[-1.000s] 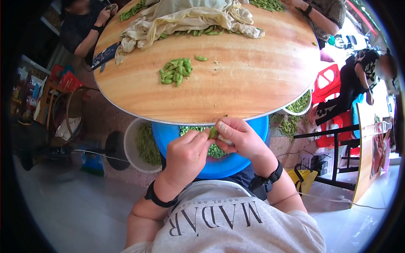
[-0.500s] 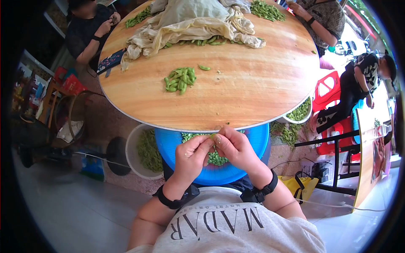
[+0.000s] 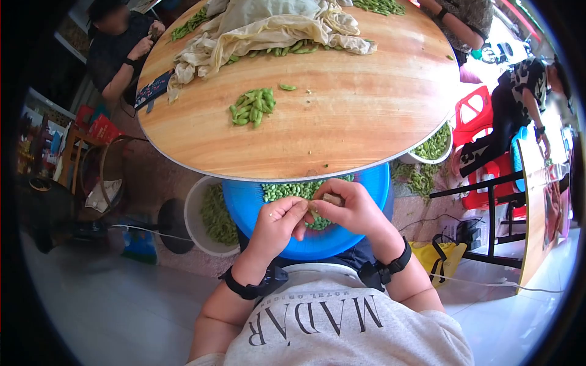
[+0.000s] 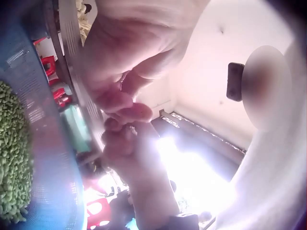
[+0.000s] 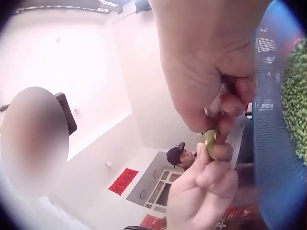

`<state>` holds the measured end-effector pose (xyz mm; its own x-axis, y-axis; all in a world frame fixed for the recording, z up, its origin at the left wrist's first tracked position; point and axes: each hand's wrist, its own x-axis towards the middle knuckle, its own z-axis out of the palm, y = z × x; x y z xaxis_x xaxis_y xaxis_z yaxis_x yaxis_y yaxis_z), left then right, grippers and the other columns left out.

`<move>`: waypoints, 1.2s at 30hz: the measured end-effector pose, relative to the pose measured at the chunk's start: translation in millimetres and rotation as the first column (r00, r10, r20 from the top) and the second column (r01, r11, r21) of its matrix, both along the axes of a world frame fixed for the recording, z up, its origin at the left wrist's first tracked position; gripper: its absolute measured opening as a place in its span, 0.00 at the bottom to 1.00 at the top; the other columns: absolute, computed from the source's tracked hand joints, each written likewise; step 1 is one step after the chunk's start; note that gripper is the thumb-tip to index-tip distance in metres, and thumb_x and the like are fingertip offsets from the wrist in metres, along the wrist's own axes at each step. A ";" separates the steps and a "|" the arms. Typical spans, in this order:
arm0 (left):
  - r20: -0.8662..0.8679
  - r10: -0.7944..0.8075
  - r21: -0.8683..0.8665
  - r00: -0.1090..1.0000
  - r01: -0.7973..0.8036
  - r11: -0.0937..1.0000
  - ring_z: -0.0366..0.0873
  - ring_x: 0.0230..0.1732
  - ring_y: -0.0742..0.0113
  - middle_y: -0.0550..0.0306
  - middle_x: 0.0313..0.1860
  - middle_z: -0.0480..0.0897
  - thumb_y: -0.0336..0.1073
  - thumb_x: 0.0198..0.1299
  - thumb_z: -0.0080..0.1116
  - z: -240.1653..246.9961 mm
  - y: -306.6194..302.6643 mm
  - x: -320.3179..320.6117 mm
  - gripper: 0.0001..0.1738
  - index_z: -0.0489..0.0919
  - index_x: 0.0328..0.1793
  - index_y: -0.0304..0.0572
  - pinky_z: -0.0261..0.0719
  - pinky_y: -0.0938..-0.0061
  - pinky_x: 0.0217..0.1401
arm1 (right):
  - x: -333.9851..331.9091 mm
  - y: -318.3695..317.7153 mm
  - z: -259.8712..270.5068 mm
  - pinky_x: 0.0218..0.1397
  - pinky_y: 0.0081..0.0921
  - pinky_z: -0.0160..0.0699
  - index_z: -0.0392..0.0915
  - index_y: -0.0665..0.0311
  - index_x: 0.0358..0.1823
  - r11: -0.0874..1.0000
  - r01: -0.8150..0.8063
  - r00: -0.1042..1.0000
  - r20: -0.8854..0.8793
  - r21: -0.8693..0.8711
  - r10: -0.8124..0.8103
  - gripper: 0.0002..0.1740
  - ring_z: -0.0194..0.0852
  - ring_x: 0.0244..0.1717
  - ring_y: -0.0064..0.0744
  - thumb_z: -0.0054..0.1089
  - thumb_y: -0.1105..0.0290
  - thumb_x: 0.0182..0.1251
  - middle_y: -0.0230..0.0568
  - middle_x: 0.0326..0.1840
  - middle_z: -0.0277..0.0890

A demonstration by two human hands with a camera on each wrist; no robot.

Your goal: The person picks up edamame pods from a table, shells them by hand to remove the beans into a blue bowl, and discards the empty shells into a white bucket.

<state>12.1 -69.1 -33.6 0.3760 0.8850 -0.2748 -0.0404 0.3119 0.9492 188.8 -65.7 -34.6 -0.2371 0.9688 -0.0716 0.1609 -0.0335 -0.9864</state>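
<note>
Over a blue plastic basket [image 3: 379, 204], my two hands meet at the fingertips. A green soybean pod [image 5: 210, 138] shows between them in the right wrist view. My left hand [image 3: 278, 224] pinches one end with thumb and fingers. On the other end are the thumb and bent fingers of my right hand [image 3: 351, 208]. Something pale brown [image 3: 333, 199] sits in the curl of the right fingers; what it is cannot be made out. Shelled green beans [image 3: 284, 191] cover the basket's bottom. In the left wrist view the fingers hide the pod.
A round wooden table [image 3: 342, 128] stands just beyond the basket. On it lie a small pile of pods [image 3: 253, 108], a single pod [image 3: 287, 87] and a crumpled cloth [image 3: 262, 39] over more pods. A white tub [image 3: 196, 210] of pods or husks stands left. Other people sit around.
The green pod seen between my fingers a second ago is now mostly hidden in the head view. My hands stay together over the basket, and the right fingers have shifted their hold.
</note>
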 end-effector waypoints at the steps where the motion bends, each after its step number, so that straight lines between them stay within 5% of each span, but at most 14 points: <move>1: 0.077 -0.011 -0.051 0.997 0.015 0.999 0.73 0.20 0.76 0.57 0.27 0.80 0.28 0.62 0.49 -1.1 -0.3 -1.6 0.09 0.77 0.44 0.32 0.68 0.84 0.21 | 0.7 -0.6 -2.6 0.27 0.18 0.68 0.75 0.69 0.31 1.000 0.013 0.999 -0.051 -0.024 -0.014 0.09 0.66 0.25 0.16 0.61 0.70 0.56 0.33 0.20 0.72; 8: 0.027 0.000 -0.054 1.000 0.001 0.999 0.77 0.23 0.73 0.55 0.30 0.81 0.26 0.61 0.51 -3.5 -3.7 -5.9 0.10 0.75 0.48 0.32 0.70 0.83 0.23 | 0.8 -3.9 -4.6 0.28 0.15 0.66 0.76 0.68 0.33 0.998 0.057 0.997 0.052 -0.037 -0.055 0.07 0.65 0.26 0.14 0.60 0.72 0.55 0.28 0.23 0.72; 11: 0.049 0.076 -0.052 0.996 -0.073 0.996 0.75 0.20 0.74 0.56 0.29 0.81 0.27 0.60 0.52 -5.8 -2.9 -7.6 0.08 0.76 0.45 0.32 0.69 0.84 0.22 | 0.9 -3.3 -23.1 0.30 0.21 0.71 0.78 0.67 0.35 0.973 0.166 0.982 0.059 0.159 -0.177 0.09 0.69 0.25 0.20 0.61 0.71 0.53 0.36 0.20 0.73; 14: 0.062 0.106 -0.023 0.992 -0.105 0.994 0.73 0.19 0.76 0.57 0.28 0.80 0.27 0.58 0.55 -11.1 -3.5 -9.1 0.08 0.77 0.44 0.34 0.67 0.85 0.20 | 2.4 -6.2 -19.4 0.30 0.20 0.70 0.78 0.68 0.35 0.982 0.182 0.973 0.133 0.051 -0.188 0.09 0.67 0.24 0.18 0.61 0.71 0.54 0.33 0.22 0.73; 17: 0.078 0.179 -0.006 0.981 -0.179 0.984 0.73 0.19 0.76 0.58 0.27 0.80 0.27 0.57 0.56 -12.7 -5.0 -6.9 0.07 0.78 0.42 0.35 0.66 0.86 0.20 | 4.5 -11.0 -19.8 0.27 0.16 0.67 0.78 0.69 0.35 0.969 0.069 0.995 -0.055 -0.238 -0.084 0.09 0.65 0.23 0.14 0.60 0.70 0.57 0.29 0.24 0.72; 20: -0.038 0.184 0.088 0.982 -0.180 0.980 0.73 0.19 0.75 0.58 0.27 0.79 0.25 0.56 0.57 -15.6 -7.7 -2.8 0.07 0.79 0.41 0.34 0.68 0.86 0.20 | -9.0 -15.6 -16.8 0.24 0.14 0.64 0.78 0.68 0.34 0.941 0.033 0.960 -0.252 -0.336 -0.123 0.09 0.64 0.23 0.11 0.59 0.68 0.59 0.25 0.23 0.71; 24: -0.207 0.275 0.492 0.939 -0.143 0.859 0.74 0.19 0.74 0.57 0.28 0.78 0.22 0.54 0.57 -16.5 -14.2 3.2 0.07 0.79 0.40 0.32 0.71 0.83 0.21 | -19.9 -15.5 -20.9 0.22 0.12 0.62 0.78 0.66 0.33 0.922 0.025 0.896 -0.399 -0.387 -0.192 0.08 0.62 0.21 0.12 0.58 0.68 0.60 0.25 0.20 0.69; 30: -0.284 0.459 0.736 0.842 -0.115 0.667 0.72 0.17 0.73 0.54 0.26 0.77 0.21 0.56 0.54 -28.3 -15.4 6.0 0.07 0.77 0.41 0.33 0.68 0.80 0.17 | -41.4 -14.8 -16.3 0.19 0.13 0.60 0.76 0.67 0.29 0.918 0.192 0.893 -0.326 -0.348 -0.310 0.05 0.61 0.18 0.12 0.55 0.73 0.58 0.26 0.18 0.68; 31: -0.291 0.455 0.637 0.841 -0.184 0.748 0.78 0.30 0.54 0.47 0.30 0.78 0.22 0.52 0.57 -29.6 -17.6 6.4 0.07 0.78 0.38 0.34 0.76 0.68 0.31 | -45.1 -14.3 -15.2 0.19 0.13 0.59 0.75 0.67 0.28 0.915 0.216 0.890 -0.317 -0.340 -0.328 0.05 0.60 0.18 0.12 0.55 0.73 0.58 0.26 0.18 0.68; 34: -0.240 0.478 0.609 0.845 -0.252 0.752 0.78 0.27 0.57 0.49 0.30 0.79 0.23 0.53 0.56 -34.5 -17.1 5.7 0.07 0.78 0.39 0.34 0.76 0.70 0.30 | -53.3 -15.5 -13.3 0.19 0.13 0.58 0.74 0.67 0.26 0.908 0.286 0.885 -0.278 -0.306 -0.372 0.05 0.61 0.18 0.12 0.55 0.74 0.58 0.27 0.18 0.69; 36: -0.186 0.461 0.555 0.868 -0.295 0.778 0.73 0.20 0.68 0.54 0.26 0.77 0.25 0.59 0.52 -40.7 -16.0 3.7 0.06 0.78 0.41 0.36 0.70 0.78 0.21 | -59.0 -15.4 -13.8 0.20 0.13 0.59 0.74 0.67 0.26 0.904 0.325 0.875 -0.273 -0.279 -0.399 0.05 0.61 0.18 0.12 0.56 0.74 0.57 0.27 0.18 0.69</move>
